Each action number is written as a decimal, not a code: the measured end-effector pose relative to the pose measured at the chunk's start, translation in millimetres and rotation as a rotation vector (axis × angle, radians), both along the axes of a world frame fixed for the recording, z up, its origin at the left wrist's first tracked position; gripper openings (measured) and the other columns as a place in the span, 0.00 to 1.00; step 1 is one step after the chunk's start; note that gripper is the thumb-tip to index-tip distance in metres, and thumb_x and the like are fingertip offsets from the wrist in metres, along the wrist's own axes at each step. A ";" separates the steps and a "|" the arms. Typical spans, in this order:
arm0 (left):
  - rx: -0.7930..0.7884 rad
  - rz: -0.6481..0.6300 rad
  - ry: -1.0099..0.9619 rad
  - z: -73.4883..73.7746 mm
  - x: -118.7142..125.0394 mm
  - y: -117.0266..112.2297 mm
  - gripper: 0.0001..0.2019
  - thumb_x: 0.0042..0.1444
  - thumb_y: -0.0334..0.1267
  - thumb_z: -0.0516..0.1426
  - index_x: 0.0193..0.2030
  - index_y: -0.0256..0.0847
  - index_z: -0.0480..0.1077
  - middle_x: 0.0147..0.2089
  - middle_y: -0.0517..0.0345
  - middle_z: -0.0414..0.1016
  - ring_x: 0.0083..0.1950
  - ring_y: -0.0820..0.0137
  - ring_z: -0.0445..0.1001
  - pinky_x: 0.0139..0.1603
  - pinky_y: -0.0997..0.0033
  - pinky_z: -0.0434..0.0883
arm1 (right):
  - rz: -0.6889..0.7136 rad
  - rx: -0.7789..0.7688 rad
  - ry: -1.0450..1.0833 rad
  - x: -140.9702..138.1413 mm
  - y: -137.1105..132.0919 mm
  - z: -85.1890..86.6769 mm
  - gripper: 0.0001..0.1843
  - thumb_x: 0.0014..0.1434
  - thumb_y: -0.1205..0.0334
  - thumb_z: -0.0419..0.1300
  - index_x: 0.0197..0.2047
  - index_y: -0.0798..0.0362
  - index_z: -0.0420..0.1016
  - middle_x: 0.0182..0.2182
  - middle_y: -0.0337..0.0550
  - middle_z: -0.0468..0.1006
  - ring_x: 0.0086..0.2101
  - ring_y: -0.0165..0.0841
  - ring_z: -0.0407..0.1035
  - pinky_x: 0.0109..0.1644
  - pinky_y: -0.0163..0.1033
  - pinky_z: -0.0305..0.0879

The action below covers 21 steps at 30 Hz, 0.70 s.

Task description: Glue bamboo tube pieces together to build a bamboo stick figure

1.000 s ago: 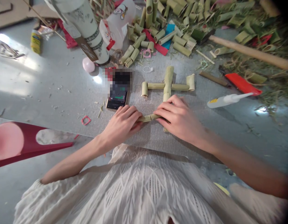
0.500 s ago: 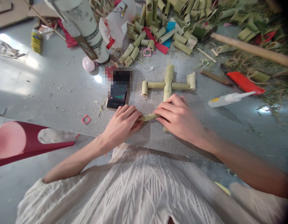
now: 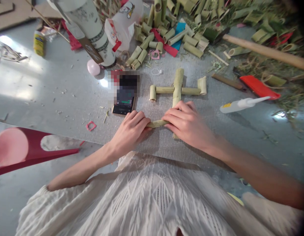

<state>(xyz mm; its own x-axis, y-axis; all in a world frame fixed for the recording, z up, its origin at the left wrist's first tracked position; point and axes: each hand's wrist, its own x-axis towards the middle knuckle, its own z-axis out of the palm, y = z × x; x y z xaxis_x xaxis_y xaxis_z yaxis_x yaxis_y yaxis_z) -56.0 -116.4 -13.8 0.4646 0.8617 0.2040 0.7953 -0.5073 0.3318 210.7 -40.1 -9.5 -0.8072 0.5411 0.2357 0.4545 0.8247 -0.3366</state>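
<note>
A short green bamboo stick runs sideways between my hands near the table's front edge. My left hand is closed around its left end. My right hand grips the other end, its fingers hiding where the stick meets the bamboo frame. That frame is an upright bamboo piece with a crossbar and a short upright tube at each end of the bar. It lies flat on the table, and its lower end shows just below my right hand. Whether the stick is joined to the frame is hidden.
A phone lies left of the frame. A white glue bottle, a red comb-like tool and a wooden handle are on the right. Behind stand a patterned tumbler and heaped bamboo pieces. A red stool is at lower left.
My left hand has shifted very slightly to the right along with its end of the stick. My right hand keeps the same hold, and the bamboo frame stays put.
</note>
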 end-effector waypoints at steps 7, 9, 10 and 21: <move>0.061 -0.042 0.014 -3.4 1.0 1.5 0.08 0.81 0.33 0.57 0.46 0.39 0.73 0.43 0.52 0.75 0.43 0.60 0.68 0.46 0.58 0.69 | 0.018 0.012 -0.015 -1.5 0.9 -1.2 0.04 0.77 0.68 0.66 0.48 0.54 0.84 0.47 0.46 0.88 0.50 0.44 0.71 0.54 0.50 0.57; 0.060 -0.050 0.019 -3.7 1.1 2.0 0.08 0.81 0.33 0.57 0.46 0.39 0.73 0.43 0.53 0.74 0.43 0.60 0.68 0.46 0.58 0.69 | 0.019 0.013 -0.020 -1.6 0.9 -1.3 0.04 0.77 0.68 0.66 0.48 0.54 0.84 0.47 0.46 0.88 0.50 0.44 0.71 0.53 0.51 0.57; 0.061 -0.054 0.021 -3.7 1.2 2.3 0.08 0.81 0.33 0.57 0.45 0.39 0.73 0.43 0.53 0.74 0.43 0.60 0.68 0.46 0.58 0.69 | 0.019 0.013 -0.021 -1.6 0.9 -1.4 0.04 0.76 0.68 0.66 0.47 0.54 0.84 0.47 0.46 0.88 0.50 0.44 0.71 0.53 0.51 0.57; 0.051 -0.047 0.064 -1.2 -0.3 3.0 0.08 0.81 0.34 0.57 0.46 0.40 0.74 0.44 0.53 0.76 0.44 0.61 0.68 0.47 0.59 0.69 | 0.023 -0.001 -0.018 -1.7 3.5 -2.1 0.03 0.76 0.65 0.68 0.47 0.55 0.85 0.47 0.47 0.88 0.50 0.43 0.71 0.53 0.50 0.56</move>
